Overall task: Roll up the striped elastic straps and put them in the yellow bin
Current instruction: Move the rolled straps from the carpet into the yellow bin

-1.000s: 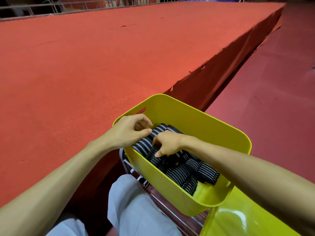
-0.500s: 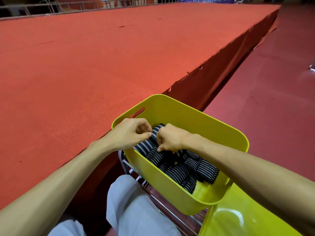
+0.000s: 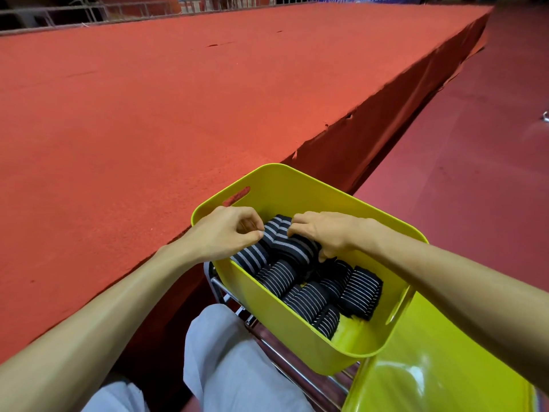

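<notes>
A seated person's knees in grey trousers [image 3: 231,352] fill the bottom of the frame, with a metal frame [image 3: 285,361] just beyond them and a glossy yellow surface [image 3: 430,367] at lower right. The yellow bin [image 3: 297,331] sits above the metal frame, tilted toward the camera. Inside it, rolled straps [image 3: 309,298] in black with white stripes lie packed side by side, leaving a patch of bare floor in the bin's nearest corner.

Both hands work at the bin's far end. The left hand [image 3: 225,233] has a tight grip, thumb and fingertips pinching one edge of a striped strap [image 3: 285,236] just inside the left wall. The right hand [image 3: 320,233] has its fingers curled down over the other side of the same strap, clamping it against the rolls beneath. The strap sits on top of the pile, below the rim.

A handle slot [image 3: 236,196] opens in the wall behind the left hand. A red carpeted platform [image 3: 148,114] stretches away on the left, its edge passing close behind the bin. Open maroon floor [image 3: 460,173] lies to the right, and a railing [image 3: 89,13] lines the far end.
</notes>
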A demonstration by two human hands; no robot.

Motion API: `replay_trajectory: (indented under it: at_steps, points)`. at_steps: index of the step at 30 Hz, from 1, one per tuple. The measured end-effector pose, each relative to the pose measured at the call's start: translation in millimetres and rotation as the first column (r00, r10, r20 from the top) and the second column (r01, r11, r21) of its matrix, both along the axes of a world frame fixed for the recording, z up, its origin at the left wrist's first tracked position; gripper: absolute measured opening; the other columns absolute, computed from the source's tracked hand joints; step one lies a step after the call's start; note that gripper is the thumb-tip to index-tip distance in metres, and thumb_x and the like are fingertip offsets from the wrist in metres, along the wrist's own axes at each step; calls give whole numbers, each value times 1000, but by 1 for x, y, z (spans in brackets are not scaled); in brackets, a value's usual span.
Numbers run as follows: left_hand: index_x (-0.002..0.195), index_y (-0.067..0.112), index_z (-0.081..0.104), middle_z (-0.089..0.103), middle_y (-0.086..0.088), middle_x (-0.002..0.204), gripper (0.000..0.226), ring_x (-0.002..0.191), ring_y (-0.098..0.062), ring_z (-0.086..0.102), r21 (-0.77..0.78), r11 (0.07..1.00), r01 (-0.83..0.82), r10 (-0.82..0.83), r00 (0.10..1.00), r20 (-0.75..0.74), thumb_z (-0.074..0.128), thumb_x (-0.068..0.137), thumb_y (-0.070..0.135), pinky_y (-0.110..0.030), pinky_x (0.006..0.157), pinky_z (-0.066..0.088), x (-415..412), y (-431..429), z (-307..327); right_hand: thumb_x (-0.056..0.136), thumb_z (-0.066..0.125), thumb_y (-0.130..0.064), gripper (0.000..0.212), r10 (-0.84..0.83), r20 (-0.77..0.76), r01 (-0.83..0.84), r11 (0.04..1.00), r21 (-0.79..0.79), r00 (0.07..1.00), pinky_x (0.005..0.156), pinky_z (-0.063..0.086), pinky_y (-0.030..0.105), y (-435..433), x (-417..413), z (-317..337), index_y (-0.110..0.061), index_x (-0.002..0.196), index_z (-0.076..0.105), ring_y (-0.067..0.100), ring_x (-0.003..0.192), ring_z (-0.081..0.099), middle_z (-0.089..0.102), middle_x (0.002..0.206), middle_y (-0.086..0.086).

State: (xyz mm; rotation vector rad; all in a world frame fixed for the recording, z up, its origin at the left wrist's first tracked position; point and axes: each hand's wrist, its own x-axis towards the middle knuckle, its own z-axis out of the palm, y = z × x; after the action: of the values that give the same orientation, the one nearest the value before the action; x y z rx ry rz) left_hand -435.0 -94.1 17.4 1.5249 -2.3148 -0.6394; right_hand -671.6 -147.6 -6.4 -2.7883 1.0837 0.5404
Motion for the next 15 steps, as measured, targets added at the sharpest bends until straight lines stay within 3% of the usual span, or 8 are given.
replay_trajectory:
  at_steps: [7,11,15]
  points:
    - [96,34,64,64,17,90,6,88,1,59,-2,1000,-12,12,1000,9,60,91,37,-37,79,54,0,0,1,75,78,-22,82,68,-107,-77,993,-84,992,98,39,36,-11,14,-16,-16,143,33,25,122,36,39,142,7]
    - [97,34,63,63,20,89,7,87,0,60,1,1000,-12,12,1000,24,60,91,38,-38,78,55,-2,0,1,71,81,-38,85,93,-171,-119,982,-149,981,104,35,37,-10,19,-16,-16,141,38,23,128,36,41,143,3]
    - [113,26,59,65,11,104,21,97,-6,60,26,999,-38,37,999,6,59,93,30,-35,88,52,-10,-4,4,73,77,-45,79,92,-50,-102,961,-256,995,102,33,37,-7,17,-6,-17,138,42,21,127,41,48,135,1]
